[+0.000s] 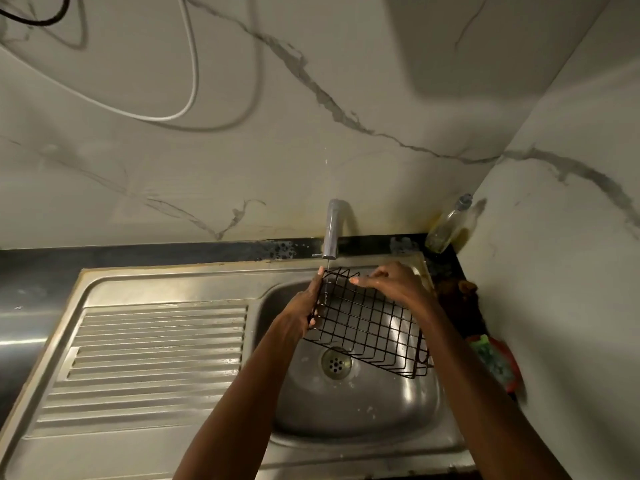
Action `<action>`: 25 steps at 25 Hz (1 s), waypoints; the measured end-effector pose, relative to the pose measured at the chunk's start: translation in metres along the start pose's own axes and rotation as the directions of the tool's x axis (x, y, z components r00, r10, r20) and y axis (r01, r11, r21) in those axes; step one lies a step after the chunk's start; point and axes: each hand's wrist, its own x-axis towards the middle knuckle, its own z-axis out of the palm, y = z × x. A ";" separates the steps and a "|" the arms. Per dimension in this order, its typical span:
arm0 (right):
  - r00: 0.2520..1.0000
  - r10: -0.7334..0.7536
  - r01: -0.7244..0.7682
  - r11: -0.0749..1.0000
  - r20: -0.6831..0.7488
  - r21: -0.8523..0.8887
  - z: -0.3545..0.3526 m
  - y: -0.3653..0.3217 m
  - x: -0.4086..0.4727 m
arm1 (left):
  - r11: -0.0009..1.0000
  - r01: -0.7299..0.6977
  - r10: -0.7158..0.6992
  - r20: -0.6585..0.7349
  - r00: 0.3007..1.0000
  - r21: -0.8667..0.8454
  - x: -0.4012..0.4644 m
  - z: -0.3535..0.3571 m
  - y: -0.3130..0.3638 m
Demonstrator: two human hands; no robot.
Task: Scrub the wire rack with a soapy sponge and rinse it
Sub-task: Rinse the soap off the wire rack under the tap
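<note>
1. A white cable (188, 64) hangs in a loop on the marble-patterned wall (346, 81) at the upper left, with a black cable (52, 15) in the corner above it.
2. The ribbed draining board (156, 348) of the stainless steel sink (363, 417) takes up the left of the bench.
3. The left hand (306, 306) grips the left edge of the black wire rack (367, 323), its fingers wrapped round the wires.
4. The rack is held tilted over the sink bowl, above the drain (336, 363), its far left corner under the tap (331, 230). A thin stream of water falls from the spout onto that corner.
5. The right hand (388, 284) rests on the rack's far edge, fingers curled over the top wire and one finger stretched along it.
6. A clear bottle (450, 226) with yellowish liquid leans in the wall corner behind the sink.
7. A green sponge (491, 358) lies on a red thing at the right edge of the bench, just beside the right forearm.
</note>
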 end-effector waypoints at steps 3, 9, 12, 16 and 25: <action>0.980 -0.007 0.002 1.000 -0.199 -0.027 -0.020 0.029 -0.007 | 0.984 0.057 -0.045 0.074 0.996 -0.170 -0.001 -0.001 0.000; 0.954 0.182 -0.035 0.856 -0.238 0.516 -0.021 0.048 -0.021 | 0.980 0.074 -0.049 0.136 0.990 -0.186 0.005 -0.010 0.001; 0.971 0.233 -0.163 0.458 0.059 0.874 -0.021 0.058 -0.030 | 0.981 0.088 -0.063 0.144 0.988 -0.174 0.007 -0.013 -0.007; 0.944 0.315 -0.210 0.353 0.095 0.912 -0.009 0.071 -0.028 | 0.976 0.072 -0.035 0.179 0.983 -0.205 0.013 -0.014 -0.014; 0.786 0.618 -0.235 0.263 0.024 0.936 -0.011 0.079 -0.023 | 0.995 -0.101 0.103 0.222 0.970 -0.019 0.008 -0.003 0.007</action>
